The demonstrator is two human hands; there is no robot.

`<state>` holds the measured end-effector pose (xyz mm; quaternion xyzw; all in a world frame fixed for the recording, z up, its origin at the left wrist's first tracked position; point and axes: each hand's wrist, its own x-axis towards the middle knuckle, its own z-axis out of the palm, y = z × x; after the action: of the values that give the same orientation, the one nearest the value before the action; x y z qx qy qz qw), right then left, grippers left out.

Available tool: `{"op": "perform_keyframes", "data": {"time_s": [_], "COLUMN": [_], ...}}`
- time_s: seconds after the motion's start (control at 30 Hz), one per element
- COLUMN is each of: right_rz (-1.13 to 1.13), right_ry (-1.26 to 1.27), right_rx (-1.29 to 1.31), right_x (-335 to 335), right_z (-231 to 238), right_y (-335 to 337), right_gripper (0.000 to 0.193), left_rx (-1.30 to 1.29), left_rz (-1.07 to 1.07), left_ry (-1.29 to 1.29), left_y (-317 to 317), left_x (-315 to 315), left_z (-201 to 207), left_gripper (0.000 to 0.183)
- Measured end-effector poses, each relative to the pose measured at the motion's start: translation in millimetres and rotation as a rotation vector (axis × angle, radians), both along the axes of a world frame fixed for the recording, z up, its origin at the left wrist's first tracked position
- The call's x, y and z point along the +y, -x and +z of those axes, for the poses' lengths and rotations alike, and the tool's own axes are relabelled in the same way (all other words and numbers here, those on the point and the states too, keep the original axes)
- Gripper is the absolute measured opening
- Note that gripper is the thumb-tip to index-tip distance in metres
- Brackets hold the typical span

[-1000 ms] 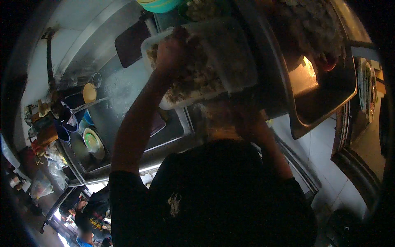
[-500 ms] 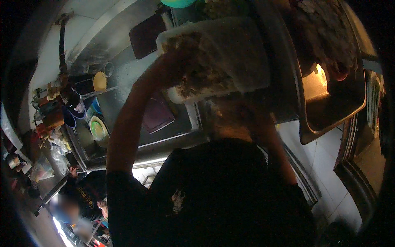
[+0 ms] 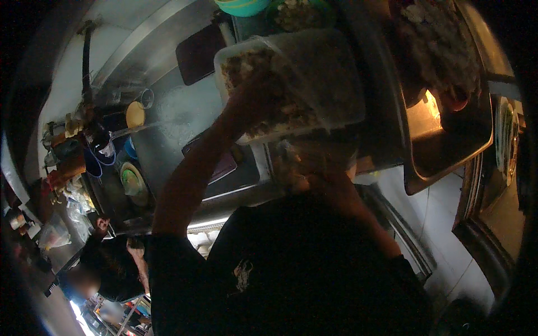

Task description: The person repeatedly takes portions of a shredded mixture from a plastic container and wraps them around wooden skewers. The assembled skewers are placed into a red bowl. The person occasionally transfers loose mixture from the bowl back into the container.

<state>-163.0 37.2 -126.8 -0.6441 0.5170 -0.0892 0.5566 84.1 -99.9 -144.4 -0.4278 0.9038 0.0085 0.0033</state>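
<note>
A translucent plastic tub [image 3: 344, 106] sits in front of me, its left part filled with brownish, chopped pieces of food [image 3: 246, 64] that look like cooked meat. A thin clear plastic sheet lies across the tub's right part. My left hand [image 3: 259, 92] reaches down into the food; its fingers are dark and hidden among the pieces. Close to my body, below the tub's near edge, my right hand [image 3: 322, 178] is closed on what looks like a clear plastic bag [image 3: 290, 154]. Shadow hides much of that bag and the fingers.
Water runs from a tap [image 3: 87, 106] into a metal sink [image 3: 174, 159] at left, near stacked bowls [image 3: 133, 182]. Dark red lids [image 3: 199, 53] lie around it. A turquoise bowl [image 3: 244, 7] stands behind. Right is a metal tray [image 3: 423, 168] with meat. Another person [image 3: 117, 266] works lower left.
My left hand has shifted slightly right and nearer within the food. My right hand shows more clearly near my body. The other person's arm has come into sight.
</note>
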Motion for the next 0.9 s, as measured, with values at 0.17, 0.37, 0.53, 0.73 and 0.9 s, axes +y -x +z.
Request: {"op": "perform_keyframes", "data": {"time_s": [0.17, 0.37, 0.53, 0.73, 0.9], "right_rz": [-0.012, 0.025, -0.082, -0.034, -0.109], "right_ry": [0.151, 0.334, 0.14, 0.519, 0.132], "right_rx": [0.025, 0.058, 0.055, -0.013, 0.006], "right_x": [3.4, 5.3, -0.8, 11.7, 7.0], "right_z": [-19.1, -38.6, -35.5, -78.3, -65.4], "right_y": [0.3, 20.1, 26.5, 26.5, 12.4], "right_gripper": [0.029, 0.029, 0.028, 0.03, 0.033], "left_rx": [0.138, 0.186, 0.25, 0.188, 0.169], "left_rz": [-0.083, -0.097, -0.001, -0.016, 0.15], "left_ry": [0.064, -0.017, -0.063, -0.111, -0.081], "left_y": [-11.1, -22.8, -24.4, 12.6, 15.1], "left_x": [-8.3, -8.7, -10.3, -4.5, 10.0], "left_z": [-30.6, -7.1, 3.7, -20.8, -25.0], "left_gripper": [0.029, 0.034, 0.036, 0.037, 0.038]}}
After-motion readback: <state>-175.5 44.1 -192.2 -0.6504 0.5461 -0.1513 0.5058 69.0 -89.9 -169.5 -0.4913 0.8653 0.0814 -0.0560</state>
